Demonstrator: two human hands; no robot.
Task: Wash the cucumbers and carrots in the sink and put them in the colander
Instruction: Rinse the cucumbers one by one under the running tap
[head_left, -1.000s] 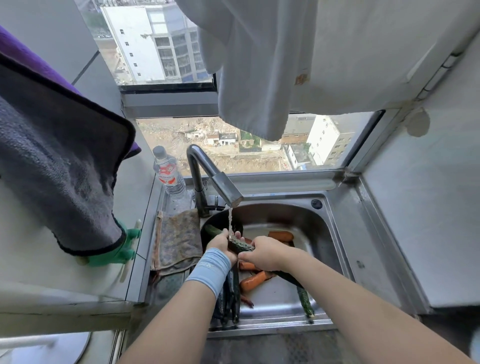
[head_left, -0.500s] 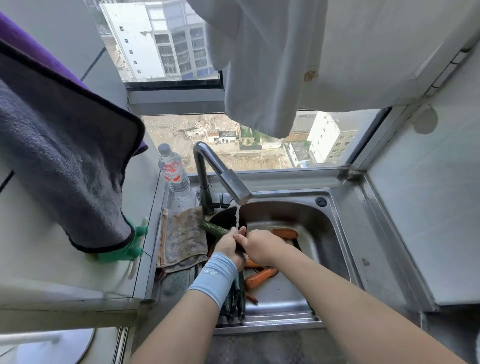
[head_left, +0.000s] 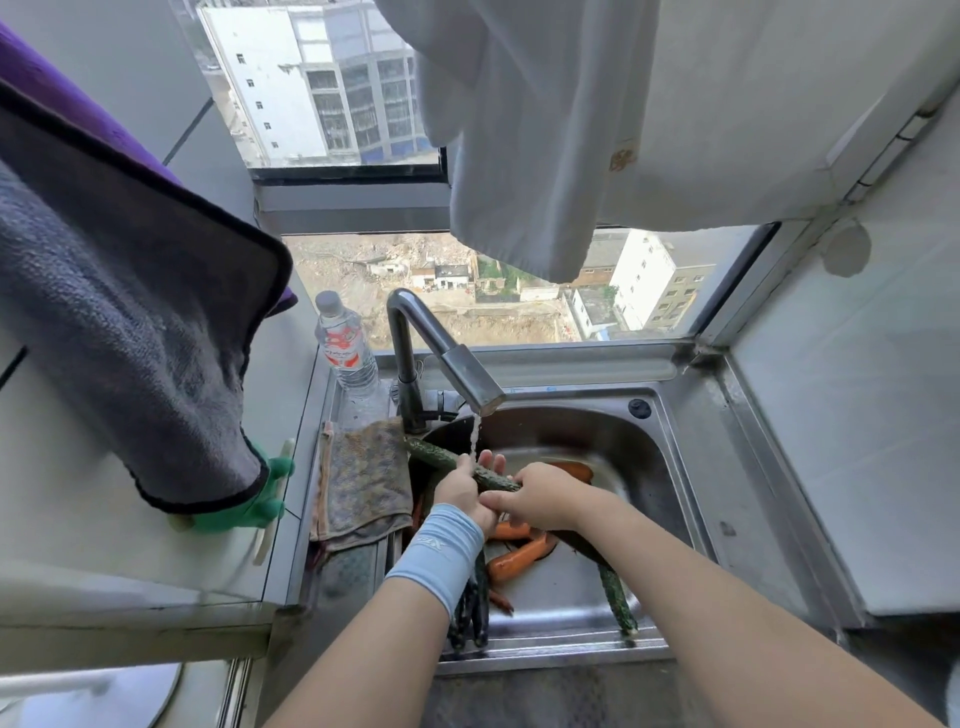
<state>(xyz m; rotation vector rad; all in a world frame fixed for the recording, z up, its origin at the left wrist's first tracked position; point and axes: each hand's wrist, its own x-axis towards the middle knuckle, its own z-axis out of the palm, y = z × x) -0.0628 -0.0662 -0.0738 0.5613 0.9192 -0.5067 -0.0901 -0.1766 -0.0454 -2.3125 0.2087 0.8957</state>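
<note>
Over the steel sink (head_left: 670, 467), both my hands hold one long dark green cucumber (head_left: 436, 453) under the thin stream from the tap (head_left: 457, 374). My left hand (head_left: 462, 488), with a blue wristband, grips its middle; my right hand (head_left: 535, 496) grips it just to the right. The cucumber's free end sticks out to the upper left. Carrots (head_left: 519, 558) and more cucumbers (head_left: 615, 597) lie in the basin below. A dark colander rim (head_left: 441, 431) shows behind my left hand, mostly hidden.
A brownish cloth (head_left: 363, 483) lies on the sink's left ledge, beside a water bottle (head_left: 345, 348). A grey towel (head_left: 130, 332) hangs at left over a green glove (head_left: 249, 512). White cloth (head_left: 519, 156) hangs over the window. Tiled wall stands at right.
The cucumber has slid leftward through my hands, so more of its end sticks out to the upper left. My hands stay together under the water.
</note>
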